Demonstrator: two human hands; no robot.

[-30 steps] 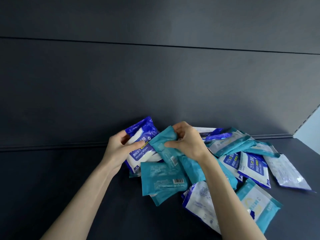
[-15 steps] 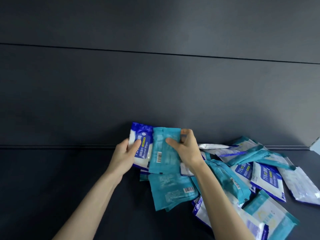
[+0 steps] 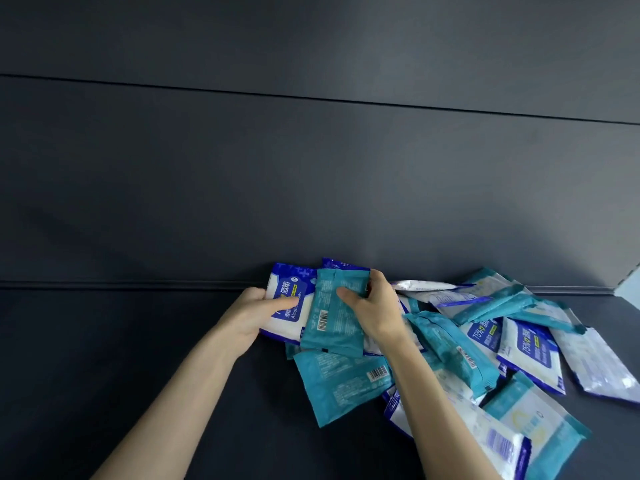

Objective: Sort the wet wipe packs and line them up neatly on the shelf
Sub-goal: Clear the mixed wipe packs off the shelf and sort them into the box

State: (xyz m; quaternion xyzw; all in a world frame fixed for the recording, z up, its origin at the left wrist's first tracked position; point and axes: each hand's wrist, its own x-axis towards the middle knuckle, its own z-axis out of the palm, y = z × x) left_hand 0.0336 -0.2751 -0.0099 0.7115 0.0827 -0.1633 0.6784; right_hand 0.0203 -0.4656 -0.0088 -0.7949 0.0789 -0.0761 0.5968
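Observation:
My left hand (image 3: 251, 313) grips a blue-and-white alcohol wipe pack (image 3: 289, 308), thumb across its front. My right hand (image 3: 375, 311) holds a teal wipe pack (image 3: 330, 323) upright, barcode side facing me, and the teal pack overlaps the right edge of the blue one. Both packs stand near the shelf's back wall. Below them another teal pack (image 3: 341, 382) lies flat. A loose pile of teal and blue-white packs (image 3: 502, 341) spreads to the right, partly hidden under my right forearm.
The dark shelf floor (image 3: 121, 341) stretches bare to the left of my hands. A dark back wall (image 3: 311, 185) rises behind. The shelf's right end shows a pale corner (image 3: 628, 289).
My right hand straightened the crumpled teal pack and set it upright against the blue pack in my left hand. Both hands and the view shifted slightly; the pile looks unchanged.

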